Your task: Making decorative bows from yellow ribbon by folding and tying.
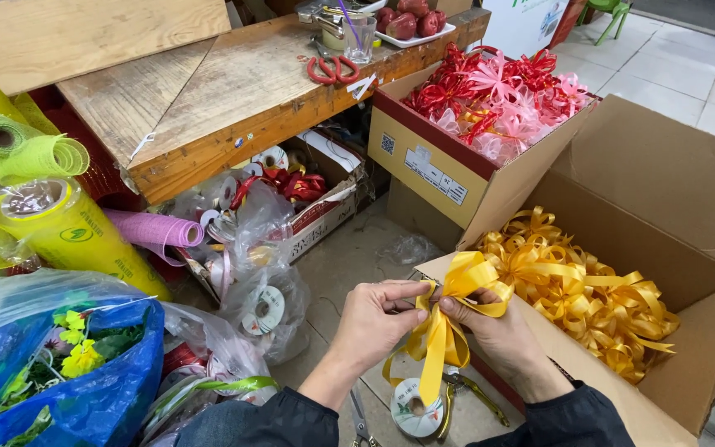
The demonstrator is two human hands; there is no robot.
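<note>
A yellow ribbon bow with long tails hanging down is pinched at its knot between both hands. My left hand grips the knot from the left with thumb and forefinger. My right hand holds it from the right, just over the near edge of an open cardboard box. Several finished yellow bows lie piled inside that box. Below the hands, a spool of yellow ribbon rests on my lap beside pliers with yellow handles.
A second cardboard box holds red and pink bows. Red scissors lie on the wooden table. Rolls of yellow and green mesh, a blue bag of flowers and bagged ribbon spools crowd the left.
</note>
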